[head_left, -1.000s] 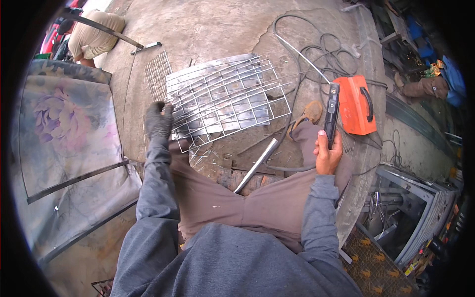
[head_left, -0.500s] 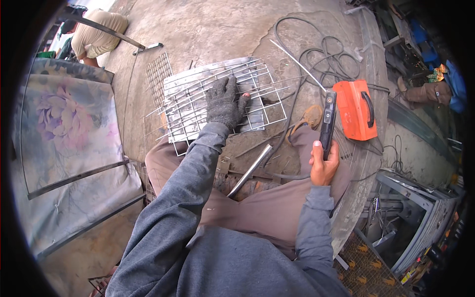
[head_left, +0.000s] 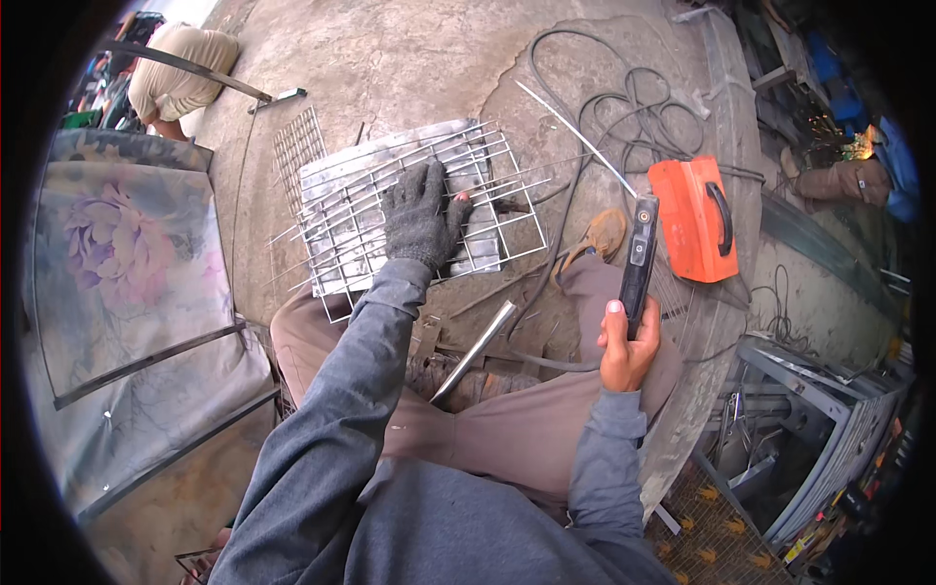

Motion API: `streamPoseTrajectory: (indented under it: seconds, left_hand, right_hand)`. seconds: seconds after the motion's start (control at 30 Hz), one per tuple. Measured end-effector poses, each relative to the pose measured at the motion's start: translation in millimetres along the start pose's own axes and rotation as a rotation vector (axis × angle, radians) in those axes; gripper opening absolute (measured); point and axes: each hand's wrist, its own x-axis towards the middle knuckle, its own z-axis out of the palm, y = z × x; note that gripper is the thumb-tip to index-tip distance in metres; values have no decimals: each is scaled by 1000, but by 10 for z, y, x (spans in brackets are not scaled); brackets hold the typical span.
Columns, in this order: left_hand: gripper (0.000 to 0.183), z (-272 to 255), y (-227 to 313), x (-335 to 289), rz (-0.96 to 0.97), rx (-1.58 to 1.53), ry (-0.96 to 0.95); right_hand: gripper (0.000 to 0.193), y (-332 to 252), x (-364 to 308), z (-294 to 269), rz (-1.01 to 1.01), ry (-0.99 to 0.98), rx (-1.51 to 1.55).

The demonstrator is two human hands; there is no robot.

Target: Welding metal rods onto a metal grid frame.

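Grid, made of bright wire, lies under the left hand and reaches out past it on both sides, well to the left of the right hand. Beneath it is a slightly smaller metal sheet, set askew to the wires, its near corner close to the left wrist. Dark cable loops over the ground beyond and between the hands. Farther off and to the left of the left hand is a second, finer mesh. An orange shield with a black handle stands just beyond the right hand, on its right. A tan shoe shows between the hands, nearer the right.

Gloved in grey, the left hand is spread over the grid, palm down, grasping nothing that shows; I cannot tell how hard it presses. Bare, the right hand is clenched around a black holder, thumb along its near end. A pale tube slants between the hands, closer to the body than either. From the holder's far end, a thin rod points forward and left, away from the right hand.
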Motion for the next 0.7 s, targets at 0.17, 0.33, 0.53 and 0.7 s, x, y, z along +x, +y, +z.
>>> streamPoseTrajectory:
  seconds: [0.17,0.33,0.53,0.7]
  left_hand:
    - [68,56,0,-32,-3,-5,48]
    - [68,98,13,-55,-43,-10,49]
    - [70,159,2,-71,-18,44,107]
    - [68,172,-12,-64,-3,15,114]
  right_hand:
    - [33,11,-21,-34,20,-19,-21]
    - [34,75,-49,-40,-7,-8,-38]
    - [32,46,-27,-60,13,18,-1]
    - [31,49,-17,-54,16,32,-9]
